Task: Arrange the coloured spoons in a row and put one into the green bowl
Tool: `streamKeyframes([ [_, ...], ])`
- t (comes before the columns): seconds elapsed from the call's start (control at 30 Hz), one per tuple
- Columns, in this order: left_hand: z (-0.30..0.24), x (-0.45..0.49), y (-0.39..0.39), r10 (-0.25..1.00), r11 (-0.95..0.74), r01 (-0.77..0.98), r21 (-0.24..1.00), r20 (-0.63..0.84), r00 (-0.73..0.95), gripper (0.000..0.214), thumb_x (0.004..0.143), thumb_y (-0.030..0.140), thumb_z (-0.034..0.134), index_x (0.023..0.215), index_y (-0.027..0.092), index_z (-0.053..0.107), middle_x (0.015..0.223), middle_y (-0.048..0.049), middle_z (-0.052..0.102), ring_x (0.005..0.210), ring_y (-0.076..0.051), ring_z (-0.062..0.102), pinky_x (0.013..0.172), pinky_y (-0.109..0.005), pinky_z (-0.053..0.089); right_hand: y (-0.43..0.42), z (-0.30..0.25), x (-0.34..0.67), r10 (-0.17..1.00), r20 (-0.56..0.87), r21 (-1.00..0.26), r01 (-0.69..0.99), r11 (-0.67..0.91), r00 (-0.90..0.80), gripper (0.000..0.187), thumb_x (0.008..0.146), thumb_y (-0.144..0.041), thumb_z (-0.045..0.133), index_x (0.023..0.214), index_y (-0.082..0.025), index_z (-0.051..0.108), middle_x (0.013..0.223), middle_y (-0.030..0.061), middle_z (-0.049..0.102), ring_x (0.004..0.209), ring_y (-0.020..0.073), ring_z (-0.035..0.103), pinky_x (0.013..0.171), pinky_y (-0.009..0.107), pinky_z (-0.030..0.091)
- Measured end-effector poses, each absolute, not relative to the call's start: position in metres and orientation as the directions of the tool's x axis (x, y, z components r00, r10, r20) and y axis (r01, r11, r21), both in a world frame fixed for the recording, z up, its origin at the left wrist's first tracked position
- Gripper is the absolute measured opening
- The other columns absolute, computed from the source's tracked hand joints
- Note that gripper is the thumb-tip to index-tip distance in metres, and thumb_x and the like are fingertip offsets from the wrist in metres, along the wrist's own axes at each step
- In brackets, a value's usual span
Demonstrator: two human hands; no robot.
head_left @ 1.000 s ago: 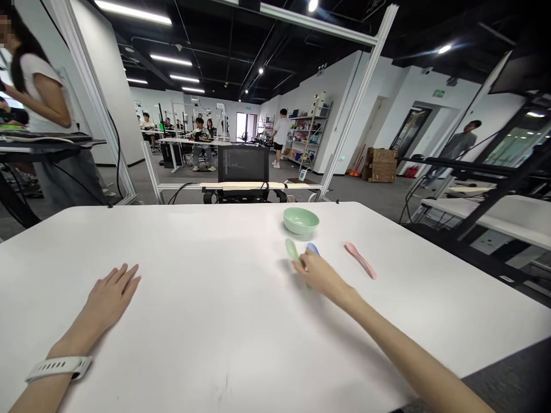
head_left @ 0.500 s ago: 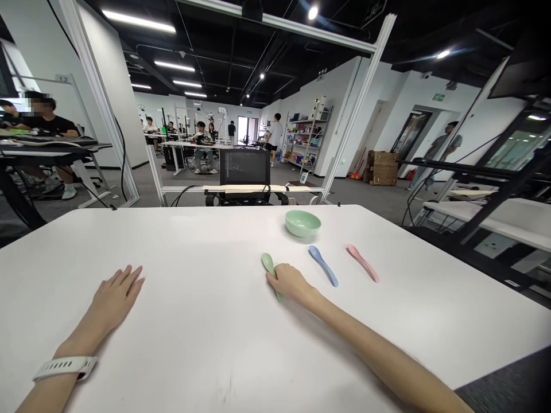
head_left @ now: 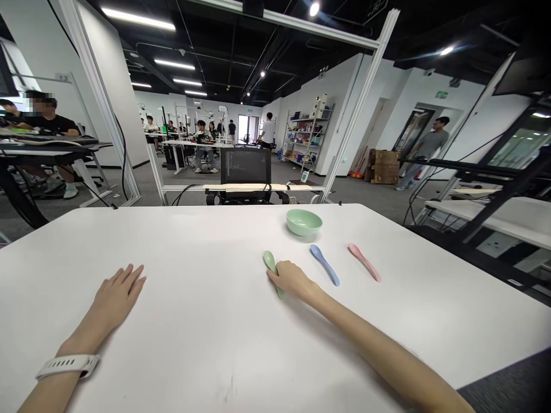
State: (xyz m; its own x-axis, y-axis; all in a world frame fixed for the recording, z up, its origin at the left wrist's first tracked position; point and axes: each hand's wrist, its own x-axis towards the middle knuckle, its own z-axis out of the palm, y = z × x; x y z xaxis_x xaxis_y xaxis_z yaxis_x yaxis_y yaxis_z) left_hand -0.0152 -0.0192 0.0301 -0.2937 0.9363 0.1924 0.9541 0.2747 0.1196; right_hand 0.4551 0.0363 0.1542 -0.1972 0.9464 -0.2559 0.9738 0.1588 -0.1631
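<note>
My right hand is closed around the middle of a green spoon at the centre of the white table. The spoon's bowl end points away from me, and part of its handle is hidden under my fingers. Flat on the table at the left lies my left hand, fingers stretched out, holding nothing. Just right of my right hand is a blue spoon, and a pink spoon lies further right. Behind the spoons stands a green bowl, upright near the far edge.
The white table spreads before me, with a metal frame rising past its far edge. A black office chair stands behind it. Other people are further off, one person at the right by a doorway.
Both hands, the spoons and the bowl keep their places apart from a slight camera shift. In the background, people at the right and centre have moved.
</note>
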Motion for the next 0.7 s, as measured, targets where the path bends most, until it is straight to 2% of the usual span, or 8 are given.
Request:
streamKeyframes([
  [0.23, 0.0264, -0.0188, -0.0178, 0.938, 0.263, 0.959, 0.102, 0.204, -0.279, 0.079, 0.100, 0.050, 0.023, 0.161, 0.009, 0.052, 0.172, -0.0189, 0.050, 0.161, -0.041, 0.042, 0.129, -0.058, 0.036, 0.0371, 0.1547, 0.4563, 0.949, -0.253, -0.196, 0.971, 0.138, -0.186, 0.035, 0.109, -0.031, 0.049, 0.099, -0.013, 0.077, 0.105, 0.0167, 0.080, 0.090, 0.0234, 0.076, 0.068, 0.029, 0.042],
  [0.5, 0.0279, -0.0174, -0.0179, 0.938, 0.272, 0.957, 0.097, 0.194, -0.286, 0.078, 0.100, 0.048, 0.022, 0.162, 0.009, 0.050, 0.173, -0.0186, 0.049, 0.162, -0.040, 0.042, 0.129, -0.057, 0.036, 0.0351, 0.1550, 0.4578, 0.953, -0.253, -0.270, 0.958, 0.098, -0.169, 0.043, 0.107, -0.051, 0.058, 0.090, -0.015, 0.073, 0.096, 0.0140, 0.079, 0.081, 0.0212, 0.074, 0.062, 0.029, 0.039],
  [0.7, 0.0281, -0.0169, -0.0180, 0.932, 0.276, 0.954, 0.113, 0.213, -0.295, 0.075, 0.100, 0.046, 0.026, 0.160, 0.011, 0.054, 0.171, -0.0183, 0.051, 0.160, -0.039, 0.044, 0.128, -0.058, 0.037, 0.0324, 0.1571, 0.4574, 0.949, -0.280, -0.291, 0.955, 0.062, -0.147, 0.047, 0.109, -0.053, 0.054, 0.088, -0.015, 0.072, 0.096, 0.0146, 0.080, 0.078, 0.0205, 0.074, 0.061, 0.028, 0.039],
])
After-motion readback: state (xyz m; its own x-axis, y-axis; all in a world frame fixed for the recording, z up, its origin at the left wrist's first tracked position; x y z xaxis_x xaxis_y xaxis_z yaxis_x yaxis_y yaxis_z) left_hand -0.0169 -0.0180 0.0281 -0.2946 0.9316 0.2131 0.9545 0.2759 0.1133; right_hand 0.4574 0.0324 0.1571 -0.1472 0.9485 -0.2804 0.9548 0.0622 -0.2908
